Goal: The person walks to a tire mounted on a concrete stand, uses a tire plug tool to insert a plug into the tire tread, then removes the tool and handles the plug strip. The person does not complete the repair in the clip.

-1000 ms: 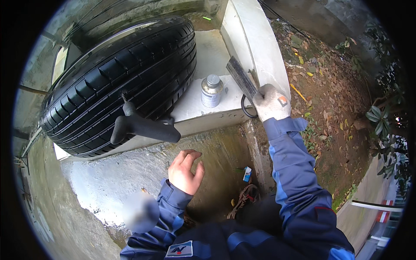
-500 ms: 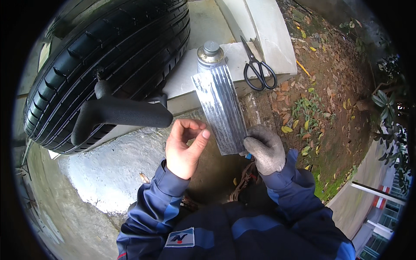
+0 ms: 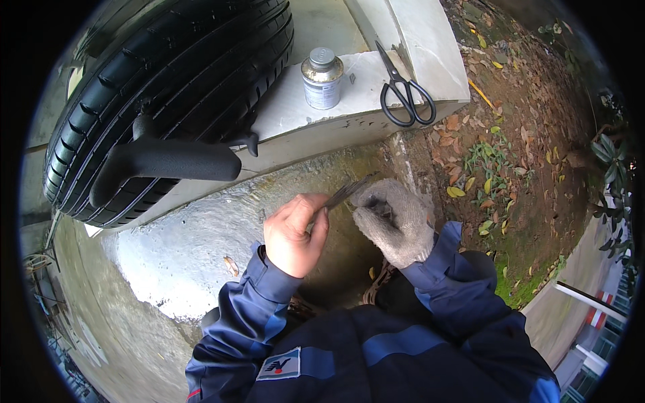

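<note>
My bare left hand (image 3: 295, 232) pinches a thin sheet of dark tire plug strips (image 3: 351, 190) between thumb and fingers. The sheet is turned nearly edge-on, its far end beside the gloved fingertips. My right hand (image 3: 396, 223), in a grey knit glove, is loosely curled, with a gap between thumb and fingers and nothing visibly gripped. To the left, a black-handled tool (image 3: 168, 160) stands with its shaft against or in the tread of a large black tire (image 3: 181, 74); the shaft's end cannot be made out.
On the pale stone ledge (image 3: 363, 94) stand a small metal can (image 3: 322, 84) with a grey cap and, beside it, black-handled scissors (image 3: 406, 101). A second dark tool end (image 3: 251, 143) pokes out near the tire. Leaf-strewn soil (image 3: 497, 154) lies right, wet concrete (image 3: 161, 262) left.
The sheet has gone from my gloved right hand into my bare left hand and turned from face-on to edge-on. My right fingers have come away from its lower corner. The view has shifted slightly.
</note>
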Demonstrator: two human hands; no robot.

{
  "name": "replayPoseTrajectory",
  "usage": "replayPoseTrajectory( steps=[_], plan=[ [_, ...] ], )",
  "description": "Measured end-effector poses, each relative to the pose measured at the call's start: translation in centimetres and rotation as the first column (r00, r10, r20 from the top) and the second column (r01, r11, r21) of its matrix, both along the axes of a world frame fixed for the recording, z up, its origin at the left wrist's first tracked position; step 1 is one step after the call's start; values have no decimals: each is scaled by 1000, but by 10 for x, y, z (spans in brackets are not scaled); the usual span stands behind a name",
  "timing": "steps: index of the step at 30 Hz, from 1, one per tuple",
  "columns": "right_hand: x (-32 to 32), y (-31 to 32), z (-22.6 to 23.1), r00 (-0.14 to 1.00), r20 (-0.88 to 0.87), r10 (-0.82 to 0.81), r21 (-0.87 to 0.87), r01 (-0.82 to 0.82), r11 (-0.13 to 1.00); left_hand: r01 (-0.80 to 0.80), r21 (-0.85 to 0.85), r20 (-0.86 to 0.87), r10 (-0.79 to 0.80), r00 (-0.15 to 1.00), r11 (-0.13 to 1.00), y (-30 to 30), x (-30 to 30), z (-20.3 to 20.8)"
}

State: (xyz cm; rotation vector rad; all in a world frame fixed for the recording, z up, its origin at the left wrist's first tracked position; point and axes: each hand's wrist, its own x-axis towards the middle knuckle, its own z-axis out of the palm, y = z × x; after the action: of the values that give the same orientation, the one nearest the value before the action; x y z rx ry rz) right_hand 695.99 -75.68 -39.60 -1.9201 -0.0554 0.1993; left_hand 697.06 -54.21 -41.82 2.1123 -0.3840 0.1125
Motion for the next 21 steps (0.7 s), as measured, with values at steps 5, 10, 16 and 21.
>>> replayPoseTrajectory(
  steps=[5,10,16,21],
  plan=[
    [-2,3,4,973,215,81,-45,-73,996,221,-91,-15,-223,975,971,-6,-6,7],
    [0,3,5,898,388,205,-103,-179,979,217,-433,-137,-302,943,875,5,-4,8],
    [2,2,10,880,376,290,-102,-271,957,131,-529,-207,-277,938,839,7,-5,5],
    [3,2,13,879,391,275,-39,-282,959,120,-553,-232,-291,928,824,9,-8,4]
  ],
)
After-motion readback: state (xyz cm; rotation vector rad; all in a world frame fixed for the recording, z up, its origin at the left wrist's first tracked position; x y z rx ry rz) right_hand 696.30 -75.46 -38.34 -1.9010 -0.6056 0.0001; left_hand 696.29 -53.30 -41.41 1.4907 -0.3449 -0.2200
